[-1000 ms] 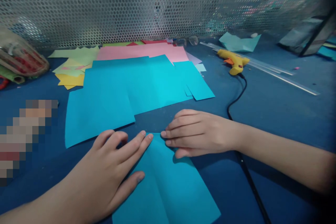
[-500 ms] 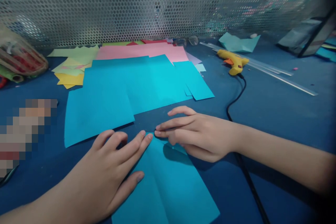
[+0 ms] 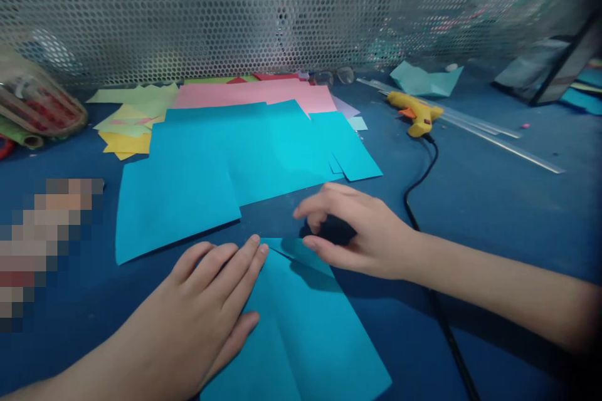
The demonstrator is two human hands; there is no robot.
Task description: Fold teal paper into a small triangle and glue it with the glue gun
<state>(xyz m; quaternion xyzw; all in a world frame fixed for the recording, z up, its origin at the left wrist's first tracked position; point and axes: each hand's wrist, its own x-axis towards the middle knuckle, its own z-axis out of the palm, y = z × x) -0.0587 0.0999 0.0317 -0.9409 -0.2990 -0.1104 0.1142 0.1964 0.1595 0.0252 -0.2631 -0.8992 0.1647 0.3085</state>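
The creased bright-blue paper sheet point(image 3: 324, 338) lies flat on the dark blue counter point(image 3: 498, 213) at the near middle, its lower end running out of view, a small flap turned over at its far right corner. The left hand point(image 3: 207, 307) rests along its left side, fingers straight and close together, thumb apart, gripping nothing; it probably pins the paper against slipping. The right hand point(image 3: 362, 235) curves above the flap, thumb and forefinger parted, with nothing visible between them; whether the thumb touches the flap I cannot tell. That posture seems to suit lifting or smoothing the corner. Under the right wrist runs a thin black cord point(image 3: 454, 348), which could hamper movement there. Past the sheet's far edge, only a narrow strip of counter separates it from the large overlapping bright-blue paper sheets point(image 3: 197, 169); more room lies rightward, towards the yellow plastic glue gun point(image 3: 418, 114). A grey perforated screen point(image 3: 226, 12) bounds the back.
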